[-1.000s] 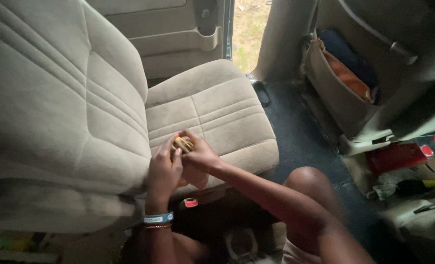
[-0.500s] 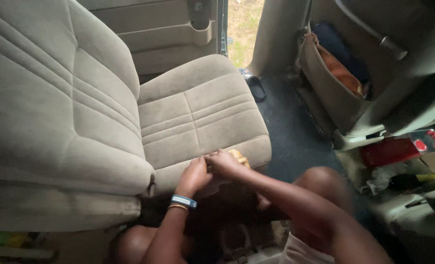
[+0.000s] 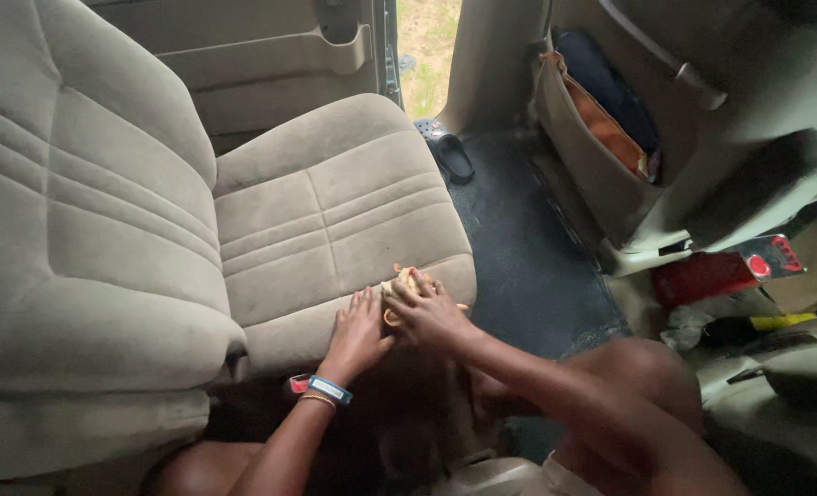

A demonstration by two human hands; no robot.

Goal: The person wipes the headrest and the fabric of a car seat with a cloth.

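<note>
The right hand (image 3: 431,315) presses down, fingers curled around a yellowish-tan crumpled cloth (image 3: 399,283) at the beige fabric seat cushion (image 3: 335,220)'s front edge; the left hand (image 3: 358,332), fingers spread, lies flat at nine o'clock beside it; at two o'clock, a beige seat-back pocket (image 3: 583,156) holds orange and dark blue fabric items.

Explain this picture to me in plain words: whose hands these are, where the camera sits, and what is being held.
The camera sits on a person's head and looks down, so both hands are that person's own. They are inside a vehicle, at the front edge of a beige cloth seat. The right hand presses a yellowish cloth or sponge onto the cushion; which of the two it is stays unclear. The left hand, with wristbands, rests flat on the seat edge beside it. A dark sandal lies on the floor by the open door.
</note>
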